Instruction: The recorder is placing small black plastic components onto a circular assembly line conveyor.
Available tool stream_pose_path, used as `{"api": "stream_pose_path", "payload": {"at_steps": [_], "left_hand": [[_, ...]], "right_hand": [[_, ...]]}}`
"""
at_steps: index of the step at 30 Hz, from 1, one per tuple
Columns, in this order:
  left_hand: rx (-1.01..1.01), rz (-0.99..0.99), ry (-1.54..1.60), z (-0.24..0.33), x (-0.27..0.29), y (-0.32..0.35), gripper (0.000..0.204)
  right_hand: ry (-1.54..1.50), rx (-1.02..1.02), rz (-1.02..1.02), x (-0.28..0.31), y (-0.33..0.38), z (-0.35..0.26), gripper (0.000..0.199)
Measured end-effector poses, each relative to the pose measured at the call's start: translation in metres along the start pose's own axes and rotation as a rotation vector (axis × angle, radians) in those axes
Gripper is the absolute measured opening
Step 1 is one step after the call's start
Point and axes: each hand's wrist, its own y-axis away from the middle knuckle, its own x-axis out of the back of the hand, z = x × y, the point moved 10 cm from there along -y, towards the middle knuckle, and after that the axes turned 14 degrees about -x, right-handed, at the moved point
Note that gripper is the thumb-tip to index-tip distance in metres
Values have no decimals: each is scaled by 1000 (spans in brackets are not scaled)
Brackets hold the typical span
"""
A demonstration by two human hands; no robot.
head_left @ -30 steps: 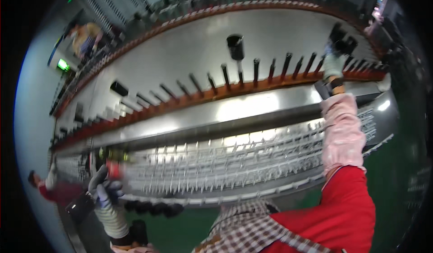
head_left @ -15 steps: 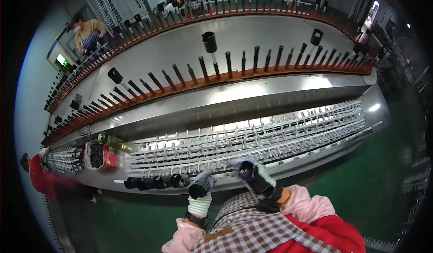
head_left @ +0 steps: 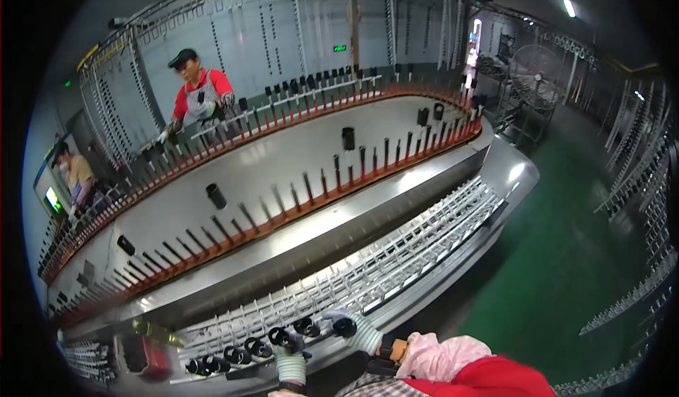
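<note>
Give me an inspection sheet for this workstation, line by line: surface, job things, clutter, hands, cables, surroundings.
Surface: long curved grey conveyor table with an orange rail of upright black pegs; a white wire rack runs along its near side.
Job's things: row of black tubes lying at the near edge; a few black tubes stand on pegs.
Clutter: blurred red and yellow items at the lower left, kind unclear.
Hands: left hand and right hand, both gloved, each on a black tube.
Cables: nothing seen.
Surroundings: green floor, standing fan, two people at the far side.
</note>
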Motion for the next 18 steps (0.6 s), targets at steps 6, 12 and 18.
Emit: {"api": "stream_pose_path", "payload": {"at_steps": [6,12,18], "left_hand": [[7,-44,-71,32,1,16,10],[-18,-26,-140,53,-11,31,12],[-73,51,-168,109,-72,65,14]], "right_hand": [[342,-362,15,4,0,13,16],[521,-280,-53,12,2,16,32],[446,-267,-380,97,-34,-89,42]]}}
